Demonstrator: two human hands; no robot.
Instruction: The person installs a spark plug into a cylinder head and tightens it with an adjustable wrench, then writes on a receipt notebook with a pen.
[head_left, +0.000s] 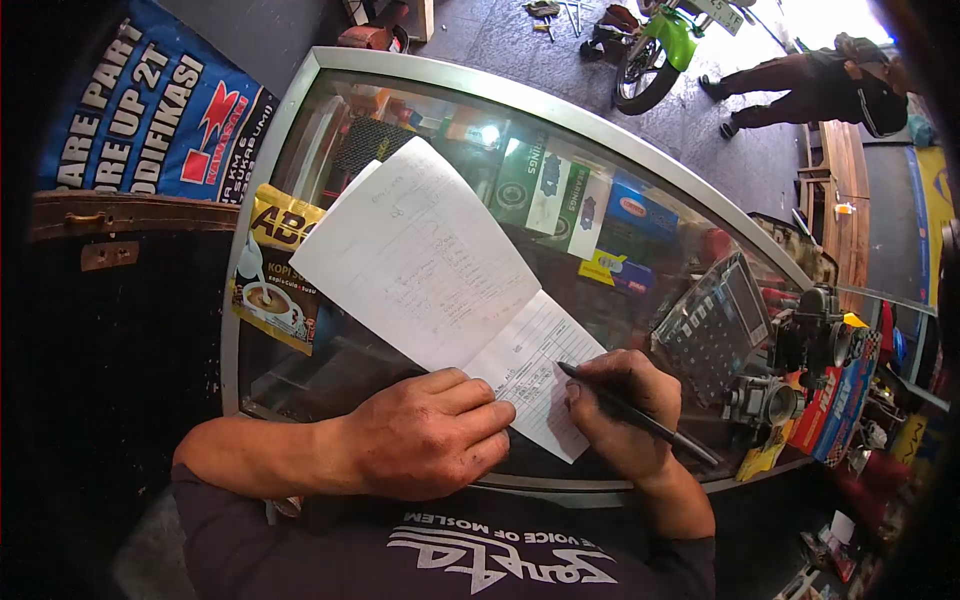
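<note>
A receipt book (430, 260) lies spread on the glass counter (420, 85), its upper page turned back and covered in faint handwriting. Printed lines and some writing show on the lower page. In my right hand (625, 405) is a black pen (640, 418), with its tip on that ruled page. My left hand (430, 435) is closed, fingers curled over the page's near edge and holding it down; its thumb is hidden. Left of the book sits a gold coffee packet (272, 270).
Boxes of bearings (560, 195) show beneath the glass. To the right are a calculator in plastic (715, 325) and metal carburetors (765, 400). Beyond the counter stand a green motorcycle (665, 45) and a person (820, 85). A blue banner (150, 110) hangs at left.
</note>
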